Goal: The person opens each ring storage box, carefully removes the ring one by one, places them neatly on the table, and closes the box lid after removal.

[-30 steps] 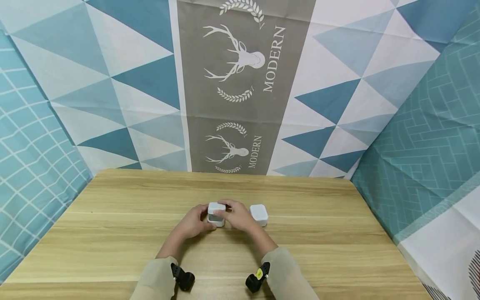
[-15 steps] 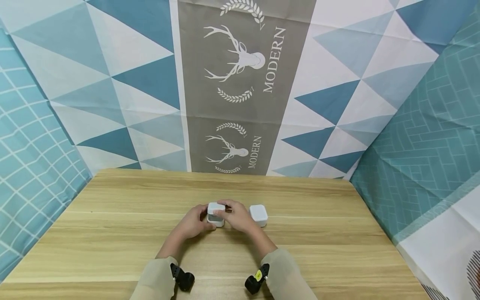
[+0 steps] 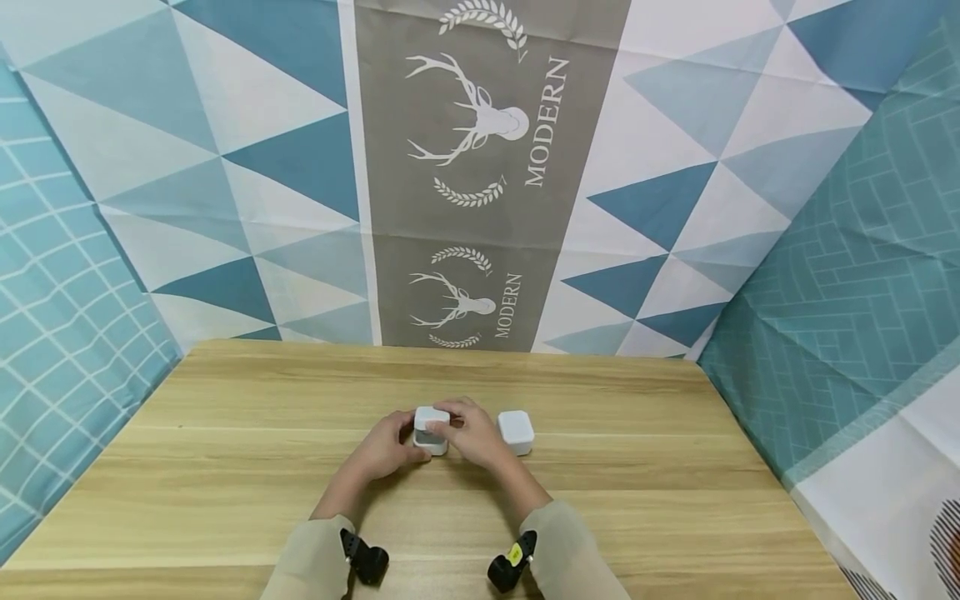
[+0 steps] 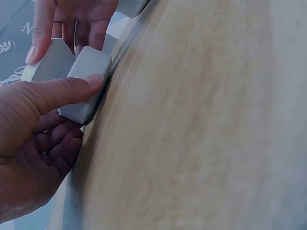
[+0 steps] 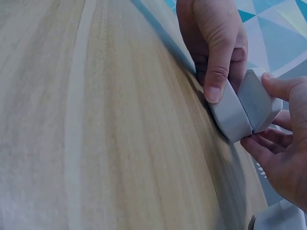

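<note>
In the head view my left hand [image 3: 386, 446] holds a small white square block [image 3: 431, 448] on the table, thumb on its near side. My right hand [image 3: 472, 432] pinches another white block [image 3: 432, 414] between thumb and fingers, just above the first. Seen from the right wrist, the upper block [image 5: 259, 100] is tilted and leaves a wedge-shaped gap over the lower block [image 5: 231, 115]. They seem to meet along one edge; whether they are hinged there I cannot tell. Some of my fingers are hidden behind the blocks.
A separate white rounded-square block [image 3: 516, 432] sits on the wooden table [image 3: 637, 467], just right of my right hand. Patterned cloth [image 3: 480, 208] hangs behind the table, with further cloths at both sides. Black cameras [image 3: 367, 562] are strapped to both wrists.
</note>
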The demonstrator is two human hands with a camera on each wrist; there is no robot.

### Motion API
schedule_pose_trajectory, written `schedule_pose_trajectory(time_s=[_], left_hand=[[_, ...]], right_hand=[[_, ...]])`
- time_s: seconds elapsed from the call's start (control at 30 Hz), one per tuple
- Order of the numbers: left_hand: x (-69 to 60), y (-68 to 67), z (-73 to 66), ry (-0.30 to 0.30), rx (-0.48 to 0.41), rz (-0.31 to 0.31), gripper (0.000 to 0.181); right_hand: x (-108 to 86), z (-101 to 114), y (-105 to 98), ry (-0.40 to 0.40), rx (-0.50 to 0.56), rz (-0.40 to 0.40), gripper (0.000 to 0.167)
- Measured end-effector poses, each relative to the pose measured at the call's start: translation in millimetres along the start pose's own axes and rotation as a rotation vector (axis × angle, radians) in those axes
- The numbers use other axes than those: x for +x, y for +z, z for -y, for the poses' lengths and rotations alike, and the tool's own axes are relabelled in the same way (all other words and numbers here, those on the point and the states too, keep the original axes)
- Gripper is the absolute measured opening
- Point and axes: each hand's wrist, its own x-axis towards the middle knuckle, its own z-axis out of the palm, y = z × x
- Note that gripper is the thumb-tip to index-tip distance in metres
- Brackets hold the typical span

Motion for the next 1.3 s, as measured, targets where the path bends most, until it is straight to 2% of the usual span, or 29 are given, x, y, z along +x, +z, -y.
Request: schedule_pose_trajectory(time_s=[0.47, 1.3], left_hand=[[0.0, 1.3, -0.3, 0.019, -0.042, -0.008, 0.066], [-0.5, 1.4, 0.3, 0.011, -0.039, -0.005, 0.068]], right_hand=[[3.2, -1.8, -1.3, -0.025, -0.02, -0.021, 0.043], [3.3, -3.3, -1.8, 0.031, 0.052, -0.016, 0.039]])
